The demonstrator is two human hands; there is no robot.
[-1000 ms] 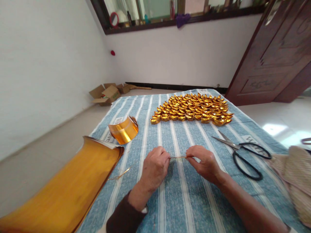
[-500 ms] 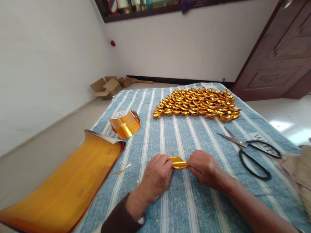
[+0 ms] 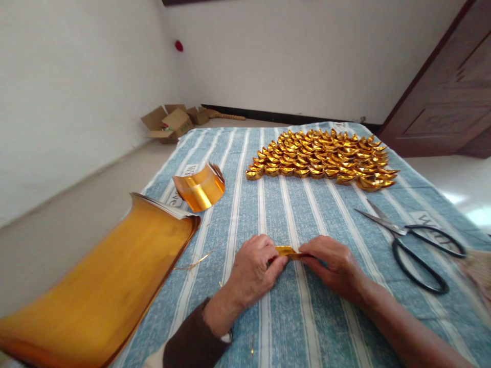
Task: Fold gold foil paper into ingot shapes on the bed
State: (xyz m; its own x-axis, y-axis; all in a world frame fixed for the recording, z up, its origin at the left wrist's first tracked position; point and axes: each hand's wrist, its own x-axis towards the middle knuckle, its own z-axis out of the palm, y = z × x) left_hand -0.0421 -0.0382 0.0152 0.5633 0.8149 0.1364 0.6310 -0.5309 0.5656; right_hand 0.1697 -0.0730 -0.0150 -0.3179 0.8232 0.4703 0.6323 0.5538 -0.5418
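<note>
Between my two hands is a small folded piece of gold foil paper [image 3: 286,251], held low over the striped cloth. My left hand [image 3: 256,271] pinches its left end, the thumb in front and the fingers behind. At the right end, my right hand [image 3: 333,263] grips it between thumb and fingertips. Both ends of the paper are hidden by my fingers. Farther back lie many folded gold paper ingots [image 3: 318,158], packed in rows. Black-handled scissors [image 3: 401,231] rest with blades slightly parted, to the right of my right hand.
A curved stack of gold foil strips [image 3: 201,189] stands at the left. Large gold paper sheets [image 3: 103,276] hang past the left edge of the blue-and-white cloth [image 3: 241,204]. Thin gold scraps [image 3: 197,261] lie near my left wrist. Cardboard boxes [image 3: 172,122] sit on the floor behind.
My left thumb has moved forward along the paper, and less of the gold shows between my hands. The view has tipped downward and shifted slightly.
</note>
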